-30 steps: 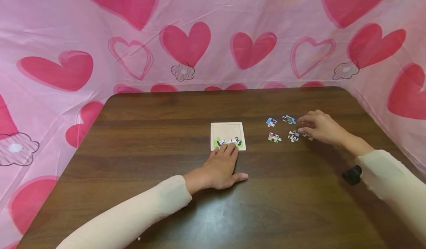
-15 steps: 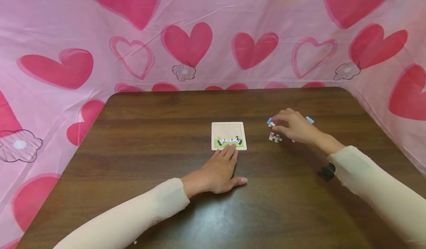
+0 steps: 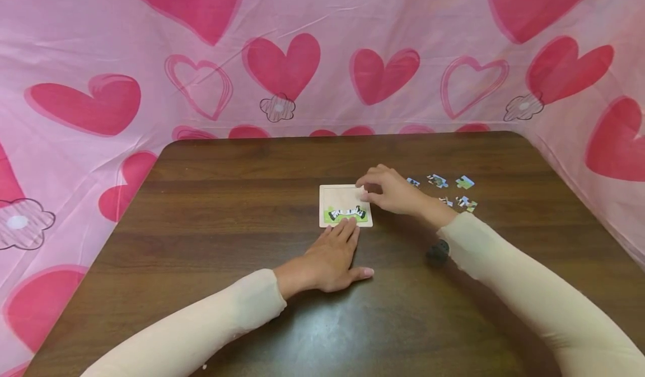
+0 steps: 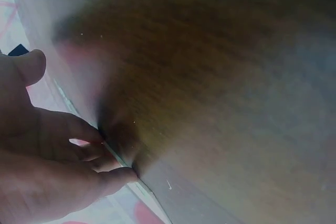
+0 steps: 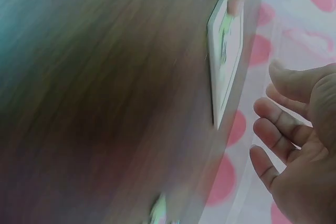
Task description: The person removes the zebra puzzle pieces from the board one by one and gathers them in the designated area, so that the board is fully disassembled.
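A square wooden puzzle tray (image 3: 336, 195) lies mid-table, with a green strip of zebra-leg picture (image 3: 347, 213) fitted along its near side. My left hand (image 3: 330, 258) lies flat, its fingertips resting on the tray's near edge and the thumb spread right. Over the tray's upper right corner hovers my right hand (image 3: 395, 191). In the right wrist view the right hand's fingers (image 5: 281, 124) are loosely bent and apart from the thumb, with nothing seen between them. Right of that hand lie several loose jigsaw pieces (image 3: 437, 181); some are partly hidden behind it.
The dark wooden table (image 3: 227, 198) has a rounded far edge. A pink cloth with hearts (image 3: 385, 77) hangs behind it and along both sides. A black device (image 3: 437, 252) sits under the right wrist.
My right hand has swept left from above the loose pieces to the tray's right side, uncovering pieces on the right. My left hand has stayed at the tray's near edge.
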Tool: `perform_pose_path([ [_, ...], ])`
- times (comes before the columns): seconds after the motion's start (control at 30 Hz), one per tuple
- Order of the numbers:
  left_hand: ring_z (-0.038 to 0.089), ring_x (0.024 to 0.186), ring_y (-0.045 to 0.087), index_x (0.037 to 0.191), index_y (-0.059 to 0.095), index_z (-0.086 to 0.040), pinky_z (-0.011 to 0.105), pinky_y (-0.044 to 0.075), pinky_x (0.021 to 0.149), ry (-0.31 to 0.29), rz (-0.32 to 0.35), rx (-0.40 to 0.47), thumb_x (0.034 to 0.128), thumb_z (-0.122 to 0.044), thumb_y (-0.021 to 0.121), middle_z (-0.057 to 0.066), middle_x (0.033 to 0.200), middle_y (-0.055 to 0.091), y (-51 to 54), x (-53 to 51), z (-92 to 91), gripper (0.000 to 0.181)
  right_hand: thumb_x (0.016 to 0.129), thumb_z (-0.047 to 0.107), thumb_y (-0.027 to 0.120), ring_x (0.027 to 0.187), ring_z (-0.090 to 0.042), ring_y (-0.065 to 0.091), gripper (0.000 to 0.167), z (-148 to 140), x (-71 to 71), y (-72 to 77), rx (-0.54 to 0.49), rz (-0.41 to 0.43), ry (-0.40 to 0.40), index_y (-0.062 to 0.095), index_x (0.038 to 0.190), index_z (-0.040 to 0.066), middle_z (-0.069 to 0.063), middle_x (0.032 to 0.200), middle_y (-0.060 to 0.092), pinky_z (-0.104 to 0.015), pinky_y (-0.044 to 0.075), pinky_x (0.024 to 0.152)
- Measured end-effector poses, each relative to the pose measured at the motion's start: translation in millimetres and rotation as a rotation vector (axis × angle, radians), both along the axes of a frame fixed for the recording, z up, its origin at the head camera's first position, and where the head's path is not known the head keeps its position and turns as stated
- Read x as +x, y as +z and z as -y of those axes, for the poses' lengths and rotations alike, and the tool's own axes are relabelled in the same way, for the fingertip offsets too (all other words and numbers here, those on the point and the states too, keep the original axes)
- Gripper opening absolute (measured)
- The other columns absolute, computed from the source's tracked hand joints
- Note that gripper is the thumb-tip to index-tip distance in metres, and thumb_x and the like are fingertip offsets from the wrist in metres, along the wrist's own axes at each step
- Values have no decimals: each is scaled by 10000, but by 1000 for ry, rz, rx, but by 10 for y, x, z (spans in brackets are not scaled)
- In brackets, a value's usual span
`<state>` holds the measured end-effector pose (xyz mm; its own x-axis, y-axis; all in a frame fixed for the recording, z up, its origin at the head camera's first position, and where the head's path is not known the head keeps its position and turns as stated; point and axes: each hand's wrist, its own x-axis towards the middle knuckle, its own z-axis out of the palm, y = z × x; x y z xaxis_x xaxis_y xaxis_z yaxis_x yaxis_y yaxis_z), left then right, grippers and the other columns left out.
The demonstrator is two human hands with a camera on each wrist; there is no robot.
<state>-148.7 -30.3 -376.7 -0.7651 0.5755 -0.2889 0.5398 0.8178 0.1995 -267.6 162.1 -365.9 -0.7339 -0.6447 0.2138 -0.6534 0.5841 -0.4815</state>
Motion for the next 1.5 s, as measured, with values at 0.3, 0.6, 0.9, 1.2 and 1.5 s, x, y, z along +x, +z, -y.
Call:
perform_pose_path([
  [0.3,252,1478,23,1531,173,-24,437,122,1172,2,-9,4,933,-647,401,113,1615,40,-6,2,0,893,860,143,729,869,-217,473,272,266,-31,-49,12,35,39,699,1116,54,-19,911,628,-379,361,779],
  [0.6,248,1478,35,1531,180,-25,440,138,1169,-3,-18,-8,927,-659,397,113,1613,66,2,-4,-1,902,838,168,758,866,-214,473,252,429,-39,-86,22,33,71,721,1069,74,-18,895,624,-397,345,802],
  [0.9,247,1477,35,1530,170,-18,445,130,1170,-13,-16,-17,929,-666,382,114,1611,76,-1,-6,4,909,844,167,749,839,-185,461,221,529,5,-131,94,30,112,750,1054,97,-4,885,612,-360,340,759],
  [1.2,247,1477,22,1534,162,-28,433,111,1174,-4,-3,-15,926,-671,379,103,1613,57,1,-4,8,911,859,157,734,856,-179,444,190,554,3,-138,100,94,115,770,1045,138,13,935,597,-362,329,791],
  [1.5,242,1477,11,1537,151,-37,429,103,1175,-7,4,-13,927,-670,374,98,1614,49,-5,-11,13,907,857,102,727,838,-204,470,131,574,-23,-141,56,124,146,765,982,110,-7,896,601,-325,395,747],
])
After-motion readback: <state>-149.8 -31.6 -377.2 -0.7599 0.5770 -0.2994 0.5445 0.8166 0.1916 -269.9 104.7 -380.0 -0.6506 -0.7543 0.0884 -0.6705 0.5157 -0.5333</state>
